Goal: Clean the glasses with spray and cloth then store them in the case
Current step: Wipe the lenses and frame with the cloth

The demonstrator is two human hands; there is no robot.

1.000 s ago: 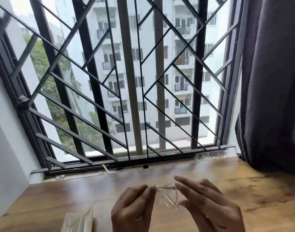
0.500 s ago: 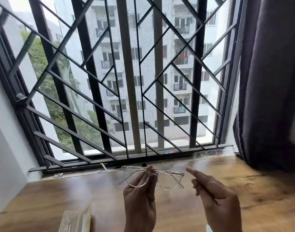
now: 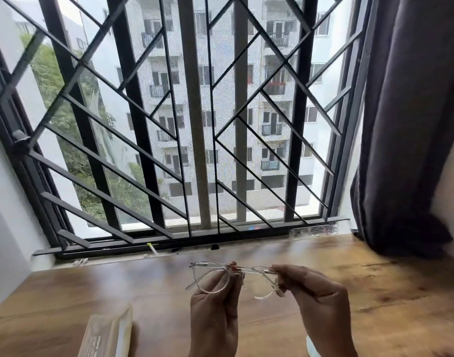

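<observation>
Clear-framed glasses (image 3: pixel 215 279) are held up above the wooden table (image 3: pixel 66 300), lenses facing me. My left hand (image 3: pixel 215 313) pinches the frame at the bridge. My right hand (image 3: pixel 321 305) grips the right end of the frame near the hinge. A translucent glasses case (image 3: pixel 110 333) lies on the table at the lower left, partly cut off by the frame edge. A pale blue object (image 3: pixel 312 349) peeks out under my right wrist; I cannot tell what it is.
A window with a black metal grille (image 3: pixel 189 124) fills the view behind the table. A dark curtain (image 3: pixel 406 124) hangs at the right, reaching the tabletop. Crinkled clear plastic (image 3: pixel 316 231) lies on the sill at the right.
The glasses were turned from edge-on to face me and lifted. My right hand, apart from them half a second ago, has now taken hold of the frame's right end.
</observation>
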